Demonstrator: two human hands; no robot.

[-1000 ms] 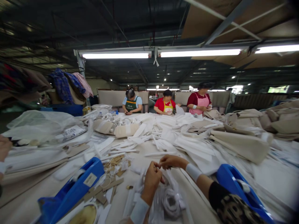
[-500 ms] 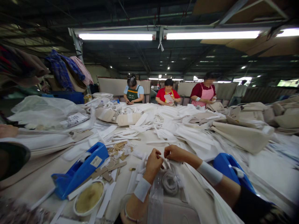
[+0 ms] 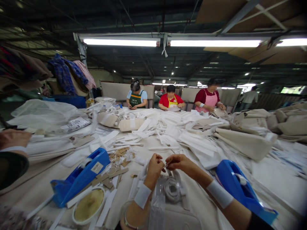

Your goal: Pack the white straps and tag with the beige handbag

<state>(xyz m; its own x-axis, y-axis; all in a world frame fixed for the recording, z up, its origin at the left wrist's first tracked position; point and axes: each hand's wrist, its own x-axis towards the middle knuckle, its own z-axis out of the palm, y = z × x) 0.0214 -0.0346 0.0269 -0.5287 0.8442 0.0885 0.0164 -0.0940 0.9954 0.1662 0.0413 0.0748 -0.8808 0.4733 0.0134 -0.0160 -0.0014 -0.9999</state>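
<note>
Moved: both hands drew slightly closer together than half a second before.
Left hand (image 3: 155, 165): fingers pinched one end of a thin white cord (image 3: 165, 165).
Right hand (image 3: 178, 162): fingers pinched the other end.
Cord: short, long axis left-right, above the bagged cord coil (image 3: 172, 189) on the worktop (image 3: 31, 195).
Beside: blue tape dispenser (image 3: 80, 176).

Blue tape dispenser (image 3: 79, 176), white strips (image 3: 129, 140).

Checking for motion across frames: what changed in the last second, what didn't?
The left hand and right hand lifted slightly off the bagged cord, fingertips staying pinched together on something small. The blue tape dispensers and round dish stayed put.
</note>
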